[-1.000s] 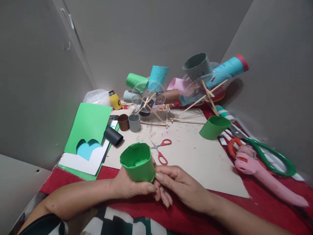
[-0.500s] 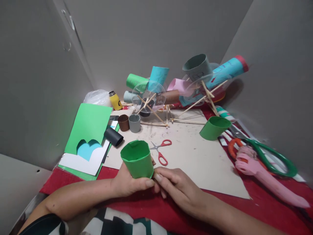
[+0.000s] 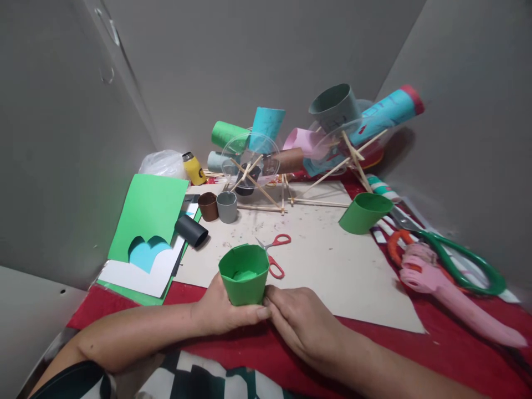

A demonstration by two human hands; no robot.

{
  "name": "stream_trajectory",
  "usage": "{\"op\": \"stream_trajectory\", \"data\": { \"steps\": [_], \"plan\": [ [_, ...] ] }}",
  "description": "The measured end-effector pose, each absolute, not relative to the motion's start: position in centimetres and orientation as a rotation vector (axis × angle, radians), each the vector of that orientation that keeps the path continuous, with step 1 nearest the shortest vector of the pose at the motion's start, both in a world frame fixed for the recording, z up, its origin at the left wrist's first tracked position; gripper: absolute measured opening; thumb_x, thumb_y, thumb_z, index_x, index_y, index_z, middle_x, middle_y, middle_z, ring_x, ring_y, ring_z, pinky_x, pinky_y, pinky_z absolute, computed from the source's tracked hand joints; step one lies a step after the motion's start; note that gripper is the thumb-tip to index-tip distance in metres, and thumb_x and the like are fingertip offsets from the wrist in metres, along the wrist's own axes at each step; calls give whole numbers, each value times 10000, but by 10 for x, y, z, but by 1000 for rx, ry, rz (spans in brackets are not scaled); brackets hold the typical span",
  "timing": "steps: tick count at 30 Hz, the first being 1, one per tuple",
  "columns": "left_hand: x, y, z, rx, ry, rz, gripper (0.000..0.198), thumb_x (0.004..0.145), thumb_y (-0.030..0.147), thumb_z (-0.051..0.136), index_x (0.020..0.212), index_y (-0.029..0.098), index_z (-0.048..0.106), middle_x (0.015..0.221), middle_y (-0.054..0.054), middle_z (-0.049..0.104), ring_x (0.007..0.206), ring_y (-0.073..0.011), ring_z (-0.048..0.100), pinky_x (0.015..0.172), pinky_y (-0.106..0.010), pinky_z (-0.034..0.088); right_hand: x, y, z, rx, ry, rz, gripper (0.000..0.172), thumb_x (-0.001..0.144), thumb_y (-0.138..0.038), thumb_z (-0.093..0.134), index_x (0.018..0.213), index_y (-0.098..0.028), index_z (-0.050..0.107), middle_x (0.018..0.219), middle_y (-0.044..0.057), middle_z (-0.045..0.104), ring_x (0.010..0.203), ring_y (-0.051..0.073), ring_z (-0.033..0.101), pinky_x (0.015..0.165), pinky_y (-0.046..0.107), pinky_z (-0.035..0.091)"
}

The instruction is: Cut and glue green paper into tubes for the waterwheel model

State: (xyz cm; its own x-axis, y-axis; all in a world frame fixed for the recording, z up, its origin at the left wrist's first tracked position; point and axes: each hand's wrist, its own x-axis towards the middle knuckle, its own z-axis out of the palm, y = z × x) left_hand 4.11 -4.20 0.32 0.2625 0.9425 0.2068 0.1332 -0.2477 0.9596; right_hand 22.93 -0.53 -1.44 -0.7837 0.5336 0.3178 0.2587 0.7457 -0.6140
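Note:
A green paper cup (image 3: 244,274) stands upright between my hands at the near edge of a beige cardboard sheet (image 3: 332,260). My left hand (image 3: 222,310) wraps round its base, thumb pressed along the bottom. The fingers of my right hand (image 3: 301,318) curl under the cup's lower right side and touch it. Small red-handled scissors (image 3: 274,255) lie open just behind the cup.
Green, blue and white paper sheets (image 3: 147,233) lie to the left. Small brown, grey and black paper tubes (image 3: 216,208) stand behind. A second green cup (image 3: 363,213), large green scissors (image 3: 453,255) and a pink tool (image 3: 453,299) sit right. A stick-and-tube model (image 3: 291,149) fills the back.
The green cup has shifted right and down a little, its mouth tilting toward me. My right hand's fingers have tucked further under its base.

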Motion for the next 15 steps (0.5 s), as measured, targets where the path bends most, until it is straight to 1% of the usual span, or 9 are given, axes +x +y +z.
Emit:
{"op": "stream_trajectory", "data": {
  "steps": [3,6,9,15],
  "plan": [
    [42,-41,4,1614,1030,1117,383,762,445,754,928,144,585,823,-46,590,787,-184,549,774,-335,482,229,-6,-15,-607,-2477,725,248,977,-190,313,782,-230,459,658,38,634,522,177,559,529,286,350],
    [40,-40,5,1574,1016,1107,382,761,473,753,860,150,575,768,-28,560,732,-164,521,704,-306,468,229,-7,-14,-621,-2487,690,269,992,-198,310,775,-230,466,640,22,616,512,170,548,528,286,348],
    [37,-39,7,1491,971,1099,424,764,520,743,879,141,593,779,-34,568,726,-161,521,675,-291,458,231,-8,-12,-638,-2493,667,289,1011,-202,312,773,-230,474,621,-1,588,508,160,537,540,282,354],
    [36,-37,7,1411,934,1083,477,778,537,728,997,124,632,924,-89,637,866,-222,598,796,-350,495,230,-9,-11,-651,-2502,616,305,1006,-192,327,768,-216,516,620,-3,595,508,154,546,538,281,358]
  ]
}}
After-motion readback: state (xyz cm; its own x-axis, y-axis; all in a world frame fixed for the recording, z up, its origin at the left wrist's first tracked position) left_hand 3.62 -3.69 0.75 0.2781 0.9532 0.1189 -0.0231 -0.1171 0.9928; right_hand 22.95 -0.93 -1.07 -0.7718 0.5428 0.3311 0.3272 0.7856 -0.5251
